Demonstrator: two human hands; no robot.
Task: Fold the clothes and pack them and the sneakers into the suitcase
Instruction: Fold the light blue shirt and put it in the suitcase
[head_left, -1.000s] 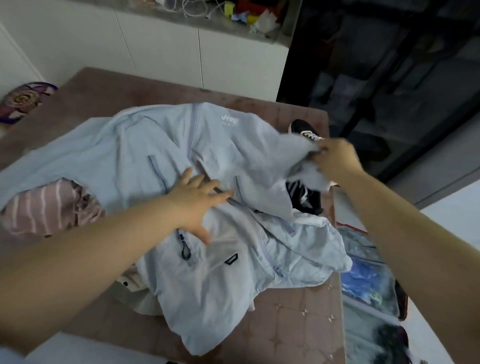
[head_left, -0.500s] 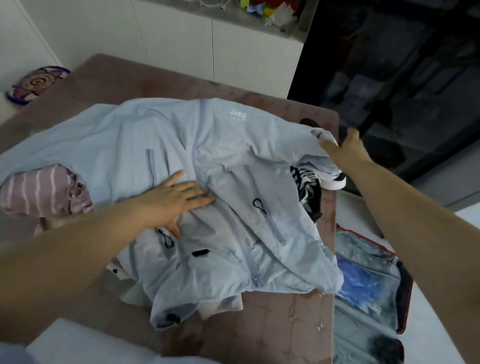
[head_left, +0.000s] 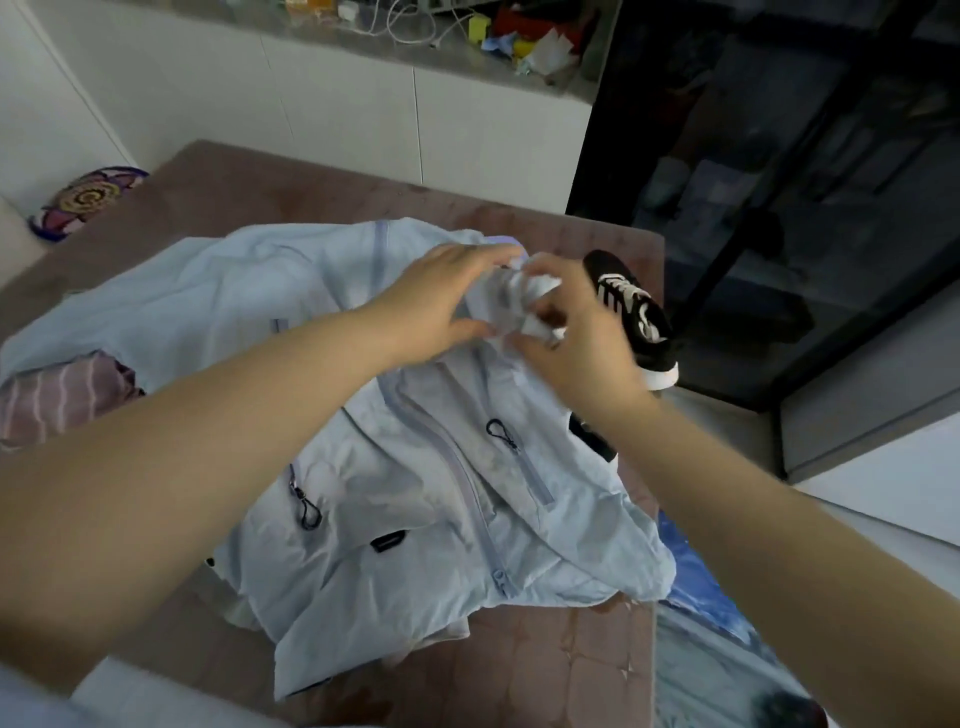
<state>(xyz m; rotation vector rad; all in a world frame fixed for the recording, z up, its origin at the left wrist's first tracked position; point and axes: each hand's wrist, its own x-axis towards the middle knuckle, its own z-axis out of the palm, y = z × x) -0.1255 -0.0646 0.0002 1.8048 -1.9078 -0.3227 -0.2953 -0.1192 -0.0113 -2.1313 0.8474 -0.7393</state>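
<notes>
Head view, single entry. Light blue zip jacket (head_left: 415, 493): spread front-up across the brown surface (head_left: 519, 675), rumpled, central zip running towards the near edge, two black zip pulls showing on the chest pockets, lower hem hanging over the right edge. Left hand (head_left: 441, 306): over the jacket's upper part, thumb and fingers closed round a bunched wad of the pale fabric. Right hand (head_left: 576, 348): just beside the left, touching the same wad, fingers curled into it and gripping; the contact is a little blurred. Black sneaker (head_left: 641, 322): white laces and white sole, on the far right edge of the surface, just beyond the right hand. Second sneaker (head_left: 592, 439): only a dark sliver visible, under the right forearm and partly covered by the jacket. Pink striped garment (head_left: 62, 395): at the left edge, tucked partly beneath the jacket. Suitcase (head_left: 696, 613): down on the floor to the right of the surface, lying open, blue lining showing, detail blurred. Grey back surface (head_left: 363, 36): against the far wall, carrying white cables and mixed coloured clutter. Round patterned cushion (head_left: 88, 200): far left, off the surface.
</notes>
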